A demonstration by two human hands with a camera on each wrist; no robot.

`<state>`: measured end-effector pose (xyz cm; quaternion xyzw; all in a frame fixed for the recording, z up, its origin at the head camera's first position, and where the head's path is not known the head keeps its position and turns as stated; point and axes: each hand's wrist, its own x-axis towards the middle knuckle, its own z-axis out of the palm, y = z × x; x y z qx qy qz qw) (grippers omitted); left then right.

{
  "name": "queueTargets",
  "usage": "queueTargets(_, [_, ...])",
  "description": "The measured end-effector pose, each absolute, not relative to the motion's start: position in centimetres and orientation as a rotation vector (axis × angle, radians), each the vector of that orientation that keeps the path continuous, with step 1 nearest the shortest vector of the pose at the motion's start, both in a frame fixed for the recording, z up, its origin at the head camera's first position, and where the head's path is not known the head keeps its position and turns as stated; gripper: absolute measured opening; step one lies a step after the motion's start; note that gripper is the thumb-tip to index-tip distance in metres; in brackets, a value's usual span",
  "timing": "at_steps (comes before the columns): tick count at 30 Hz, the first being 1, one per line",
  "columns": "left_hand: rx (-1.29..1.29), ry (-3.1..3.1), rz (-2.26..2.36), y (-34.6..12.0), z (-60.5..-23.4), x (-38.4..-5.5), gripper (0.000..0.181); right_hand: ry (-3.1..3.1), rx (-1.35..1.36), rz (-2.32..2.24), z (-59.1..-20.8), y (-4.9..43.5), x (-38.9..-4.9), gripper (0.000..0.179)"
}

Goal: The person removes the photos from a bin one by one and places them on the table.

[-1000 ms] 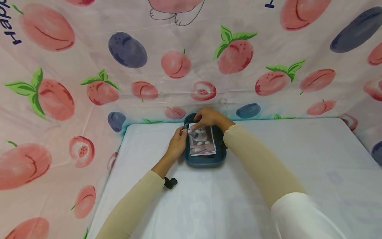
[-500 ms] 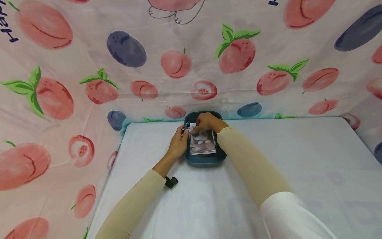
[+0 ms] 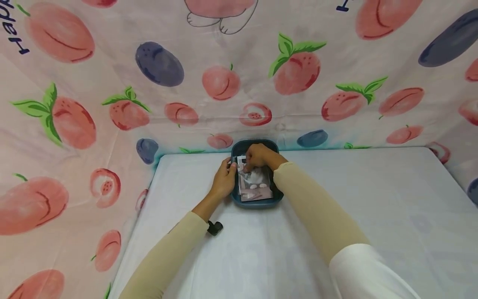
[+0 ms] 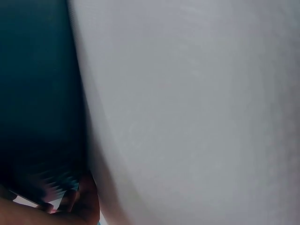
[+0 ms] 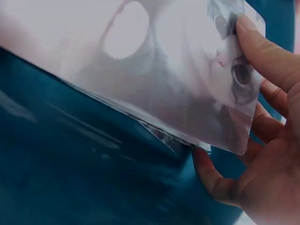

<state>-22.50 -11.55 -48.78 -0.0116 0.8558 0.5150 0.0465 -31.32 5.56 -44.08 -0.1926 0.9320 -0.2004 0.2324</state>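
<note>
A dark blue rounded tray point(image 3: 257, 204) stands at the far edge of the table, with a stack of photo prints in it. On top lies a print with a grey-and-white cat point(image 3: 257, 178); other prints peek out at its far left corner. My right hand point(image 3: 259, 155) pinches the cat photo at its far end. In the right wrist view the thumb point(image 5: 267, 54) lies on the picture and the other fingers are at and under its edge. My left hand point(image 3: 224, 180) grips the tray's left wall; in the left wrist view its fingers point(image 4: 84, 199) show low beside the wall.
The table point(image 3: 242, 257) is covered in white cloth. Right behind the tray rises a fruit-printed curtain point(image 3: 220, 83), which also runs along the left side. A black wrist camera point(image 3: 215, 228) sits at the left wrist.
My right hand has moved down into the tray and taken hold of the cat photo. The photo has slid slightly toward me and turned, baring prints beneath. My left hand has stayed put.
</note>
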Motion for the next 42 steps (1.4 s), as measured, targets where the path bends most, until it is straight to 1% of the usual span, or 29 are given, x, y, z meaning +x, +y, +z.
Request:
queueTargets(7, [-0.047, 2.625, 1.56, -11.5, -48.7, -22.6, 0.049, 2.636, -0.69, -0.595, -41.8, 6.5, -30.9, 0.026])
queueTargets(13, [-0.047, 2.63, 1.551, -11.4, -48.7, -22.5, 0.05, 2.681, -0.781, -0.787, -39.5, 9.7, -30.2, 0.025])
queueTargets(17, [-0.048, 2.638, 1.543, -11.4, -48.8, -22.4, 0.051, 2.673, -0.662, -0.95, -38.0, 12.3, -29.6, 0.021])
queueTargets(22, [-0.065, 2.632, 1.525, -11.4, -48.8, -22.5, 0.052, 2.692, -0.462, -1.089, -36.4, 15.6, -28.7, 0.026])
queueTargets(26, [-0.065, 2.635, 1.505, -11.4, -48.8, -22.5, 0.053, 2.688, -0.326, -1.177, -35.9, 18.9, -28.2, 0.029])
queueTargets(30, [-0.059, 2.631, 1.505, -11.4, -48.8, -22.4, 0.053, 2.709, -0.277, -1.156, -37.0, 21.9, -27.8, 0.029])
queueTargets(34, [-0.047, 2.651, 1.487, -11.5, -48.9, -22.4, 0.056, 2.71, -0.261, -1.114, -39.3, 24.1, -27.5, 0.031])
queueTargets(42, [-0.006, 2.685, 1.46, -11.5, -49.0, -22.3, 0.056, 2.699, -0.25, -1.104, -44.2, 24.9, -27.9, 0.032])
